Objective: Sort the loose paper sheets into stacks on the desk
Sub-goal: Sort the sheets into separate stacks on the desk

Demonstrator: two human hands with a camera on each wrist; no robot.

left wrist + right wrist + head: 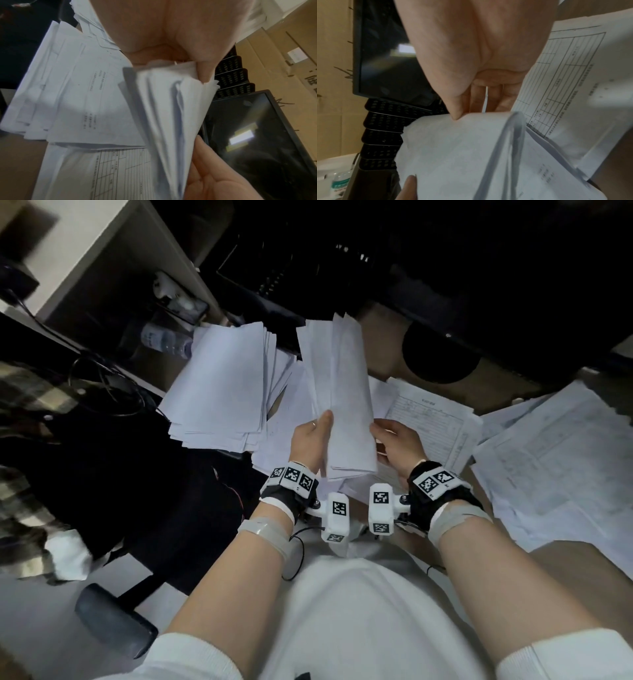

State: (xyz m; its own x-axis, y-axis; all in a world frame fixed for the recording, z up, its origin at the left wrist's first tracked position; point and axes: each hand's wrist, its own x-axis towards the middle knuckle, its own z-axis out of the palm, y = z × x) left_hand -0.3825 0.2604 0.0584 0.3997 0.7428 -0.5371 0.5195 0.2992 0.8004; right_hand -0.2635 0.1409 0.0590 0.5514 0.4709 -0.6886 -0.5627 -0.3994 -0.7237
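Sheets were held upright at frame centre, above the paper-strewn desk; their lower edges were pinched between thumb and fingers of the left hand and the right hand

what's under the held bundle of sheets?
Under the held bundle, gripped by left hand and right hand, lie loose sheets and a table form; anything beneath them is covered.
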